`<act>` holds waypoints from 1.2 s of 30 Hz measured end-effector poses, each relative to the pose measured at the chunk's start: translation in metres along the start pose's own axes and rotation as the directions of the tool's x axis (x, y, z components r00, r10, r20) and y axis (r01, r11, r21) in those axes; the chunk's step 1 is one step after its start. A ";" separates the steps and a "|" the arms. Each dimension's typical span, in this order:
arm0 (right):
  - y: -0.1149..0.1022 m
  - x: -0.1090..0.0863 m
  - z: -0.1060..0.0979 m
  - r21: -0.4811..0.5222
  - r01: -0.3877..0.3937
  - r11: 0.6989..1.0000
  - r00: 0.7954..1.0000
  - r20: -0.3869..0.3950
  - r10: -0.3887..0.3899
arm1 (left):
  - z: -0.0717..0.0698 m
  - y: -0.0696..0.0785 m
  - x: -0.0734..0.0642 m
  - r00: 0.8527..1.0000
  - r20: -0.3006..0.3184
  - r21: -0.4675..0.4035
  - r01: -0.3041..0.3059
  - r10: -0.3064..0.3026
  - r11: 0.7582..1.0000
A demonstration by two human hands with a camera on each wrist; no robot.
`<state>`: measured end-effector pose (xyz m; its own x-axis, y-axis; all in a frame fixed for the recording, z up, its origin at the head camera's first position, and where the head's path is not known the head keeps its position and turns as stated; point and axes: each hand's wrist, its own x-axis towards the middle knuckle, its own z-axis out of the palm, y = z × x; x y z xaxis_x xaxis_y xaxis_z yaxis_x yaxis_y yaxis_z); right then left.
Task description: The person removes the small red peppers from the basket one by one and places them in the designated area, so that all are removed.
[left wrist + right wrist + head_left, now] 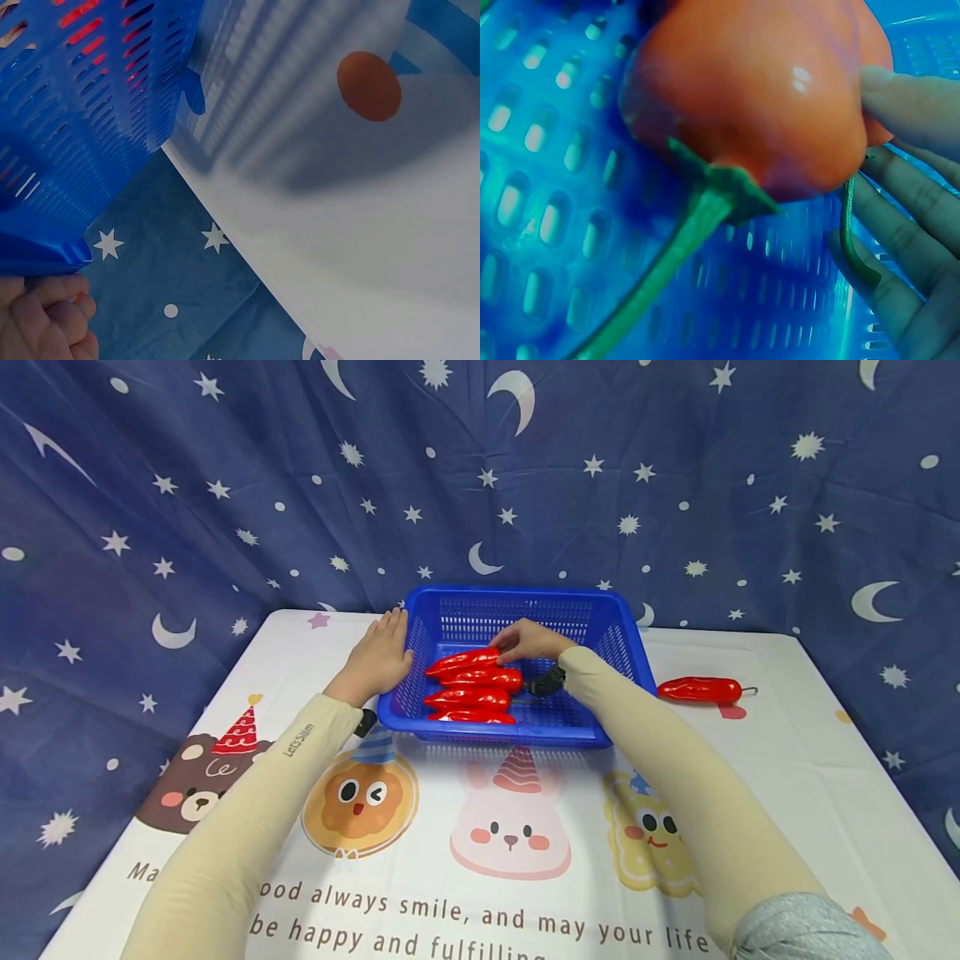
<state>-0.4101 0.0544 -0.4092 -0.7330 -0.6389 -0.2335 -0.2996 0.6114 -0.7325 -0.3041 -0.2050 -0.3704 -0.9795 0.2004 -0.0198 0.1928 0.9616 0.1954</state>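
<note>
A blue plastic basket with slotted walls holds several red peppers, lying side by side in its left half. My right hand reaches inside and holds the stem end of the rearmost red pepper. In the right wrist view the thumb presses its side, the fingers lie beyond, and a green stem hangs beside them. A nearer pepper partly covers it there. My left hand rests on the basket's left rim with fingers extended; some fingers show against the rim in the left wrist view.
One more red pepper lies on the table right of the basket, its stem pointing right. A white cloth with cartoon prints covers the table. Behind the basket hangs a dark blue curtain with stars and moons.
</note>
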 end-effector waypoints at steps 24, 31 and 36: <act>0.004 -0.001 -0.006 0.045 -0.053 0.998 0.997 -0.047 0.056 | 0.000 0.000 0.000 1.000 0.004 -0.001 0.003 -0.003 1.000; 0.004 -0.002 -0.007 0.028 -0.057 0.998 0.997 -0.045 0.058 | 0.000 0.000 0.000 1.000 0.004 0.005 0.002 -0.002 1.000; 0.001 -0.004 -0.007 -0.001 -0.083 0.997 0.996 -0.035 0.083 | 0.000 0.000 0.000 1.000 0.004 0.003 0.001 -0.001 1.000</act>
<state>-0.4120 0.0611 -0.4048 -0.7760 -0.5695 -0.2711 -0.2384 0.6627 -0.7099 -0.3043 -0.2052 -0.3701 -0.9795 0.2001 -0.0240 0.1919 0.9623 0.1928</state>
